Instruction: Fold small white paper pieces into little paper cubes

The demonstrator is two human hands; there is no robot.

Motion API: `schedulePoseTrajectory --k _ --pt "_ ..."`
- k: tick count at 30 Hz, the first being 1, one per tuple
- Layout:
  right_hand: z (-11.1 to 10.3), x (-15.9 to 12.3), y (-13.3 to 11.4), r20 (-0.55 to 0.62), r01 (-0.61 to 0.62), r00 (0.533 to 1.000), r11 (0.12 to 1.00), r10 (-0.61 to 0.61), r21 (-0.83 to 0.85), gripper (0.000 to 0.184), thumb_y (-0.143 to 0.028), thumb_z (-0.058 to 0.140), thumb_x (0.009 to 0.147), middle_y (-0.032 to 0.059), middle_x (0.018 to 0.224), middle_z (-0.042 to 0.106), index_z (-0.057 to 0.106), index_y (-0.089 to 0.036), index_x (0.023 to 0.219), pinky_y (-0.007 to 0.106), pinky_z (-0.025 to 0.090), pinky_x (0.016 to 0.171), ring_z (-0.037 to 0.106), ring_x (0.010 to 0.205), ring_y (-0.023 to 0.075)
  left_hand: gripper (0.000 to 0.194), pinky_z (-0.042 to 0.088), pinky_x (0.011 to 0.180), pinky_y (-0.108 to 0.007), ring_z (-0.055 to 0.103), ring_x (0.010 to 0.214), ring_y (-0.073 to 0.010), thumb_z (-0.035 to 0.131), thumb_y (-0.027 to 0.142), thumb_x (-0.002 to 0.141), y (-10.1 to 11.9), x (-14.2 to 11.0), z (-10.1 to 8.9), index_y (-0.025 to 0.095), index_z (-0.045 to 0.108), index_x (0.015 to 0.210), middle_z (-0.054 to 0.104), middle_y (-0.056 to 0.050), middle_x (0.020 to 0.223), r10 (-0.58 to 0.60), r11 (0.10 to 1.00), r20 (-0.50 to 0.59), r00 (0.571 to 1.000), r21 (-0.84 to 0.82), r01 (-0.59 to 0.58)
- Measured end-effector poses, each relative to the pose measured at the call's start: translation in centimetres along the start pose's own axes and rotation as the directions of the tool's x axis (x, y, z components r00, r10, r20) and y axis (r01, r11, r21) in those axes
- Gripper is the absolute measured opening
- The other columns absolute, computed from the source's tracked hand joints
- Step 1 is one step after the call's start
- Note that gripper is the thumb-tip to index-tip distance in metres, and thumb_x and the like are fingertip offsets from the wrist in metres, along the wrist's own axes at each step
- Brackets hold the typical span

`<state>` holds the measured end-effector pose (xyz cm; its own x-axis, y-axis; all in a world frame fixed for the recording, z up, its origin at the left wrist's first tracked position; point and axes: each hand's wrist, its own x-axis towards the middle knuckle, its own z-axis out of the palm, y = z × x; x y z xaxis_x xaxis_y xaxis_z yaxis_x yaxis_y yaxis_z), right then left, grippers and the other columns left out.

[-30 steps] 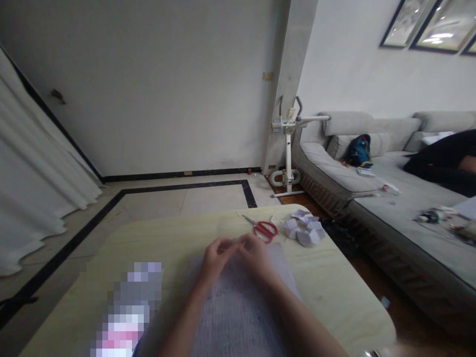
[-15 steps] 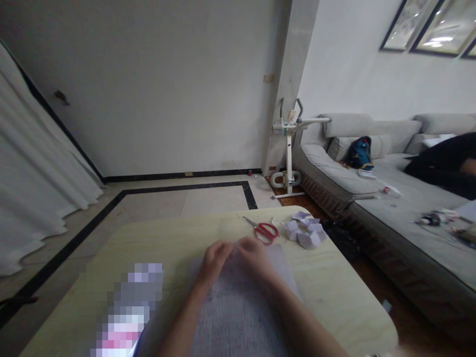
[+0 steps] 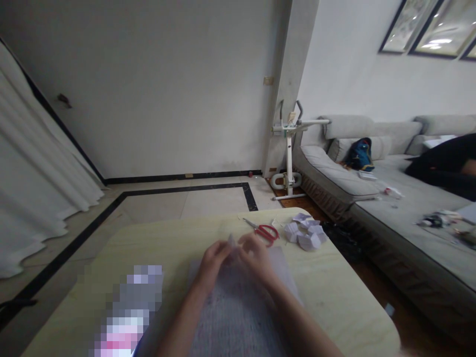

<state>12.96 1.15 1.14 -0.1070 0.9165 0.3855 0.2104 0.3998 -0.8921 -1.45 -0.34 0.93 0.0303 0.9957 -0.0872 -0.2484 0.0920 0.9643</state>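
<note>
Between my hands, over the far part of a greyish mat (image 3: 238, 317), a small piece of pale paper (image 3: 232, 243) points upward. My left hand (image 3: 215, 258) grips its left side with the fingers pinched. My right hand (image 3: 256, 255) has its fingers curled against the paper's right side; motion blurs them a little. Just beyond the right hand lie red-handled scissors (image 3: 266, 233), blades pointing to the far left. Several folded pale paper pieces (image 3: 307, 232) form a loose ring at the far right of the table.
All this is on a light wooden table (image 3: 334, 297) with rounded corners. A pixelated, blurred-out object (image 3: 126, 312) lies at the left. Past the right edge stands a grey sofa (image 3: 401, 198) with a blue bag (image 3: 360, 153) and a person in dark clothes (image 3: 446, 166).
The paper's tip now shows upright between my hands, where it was hidden before. My right hand's fingers have lifted and shifted slightly; the left hand stays nearly in place.
</note>
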Motion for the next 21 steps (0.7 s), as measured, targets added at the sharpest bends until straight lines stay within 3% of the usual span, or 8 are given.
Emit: schedulePoseTrajectory --k 7,13,21 --pt "-0.07 -0.04 -0.4 -0.01 0.136 0.991 0.988 -0.137 -0.07 0.012 -0.011 0.055 0.075 0.0016 0.077 0.057 0.063 -0.017 0.082 0.023 0.041 0.059 0.051 0.066 0.012 0.028 0.04 0.057 -0.021 0.054 0.058 -0.0112 0.071 0.04 0.065 -0.14 0.3 0.0 0.014 0.066 0.076 0.062 0.0 0.066 0.005 1.0 -0.072 0.997 -0.03 -0.007" --pt "0.06 -0.15 -0.17 0.025 0.142 0.99 0.985 -0.14 -0.099 0.015 -0.011 0.057 0.074 0.0013 0.075 0.056 0.063 -0.017 0.085 0.023 0.041 0.057 0.05 0.064 0.0121 0.026 0.04 0.055 -0.021 0.053 0.057 -0.0105 0.071 0.038 0.067 0.15 0.19 0.18 0.014 0.066 0.077 0.062 0.0 0.066 0.017 0.999 -0.1 0.995 -0.04 -0.021" --pt "0.1 -0.27 -0.45 0.063 0.14 0.989 0.986 -0.135 -0.086 0.011 -0.023 0.059 0.081 0.0021 0.079 0.056 0.064 -0.019 0.09 0.023 0.042 0.058 0.05 0.064 0.0115 0.027 0.045 0.062 -0.023 0.058 0.069 -0.0148 0.071 0.038 0.067 0.13 0.0 0.42 0.014 0.065 0.078 0.064 -0.003 0.075 -0.037 0.985 -0.046 0.998 -0.172 0.029"
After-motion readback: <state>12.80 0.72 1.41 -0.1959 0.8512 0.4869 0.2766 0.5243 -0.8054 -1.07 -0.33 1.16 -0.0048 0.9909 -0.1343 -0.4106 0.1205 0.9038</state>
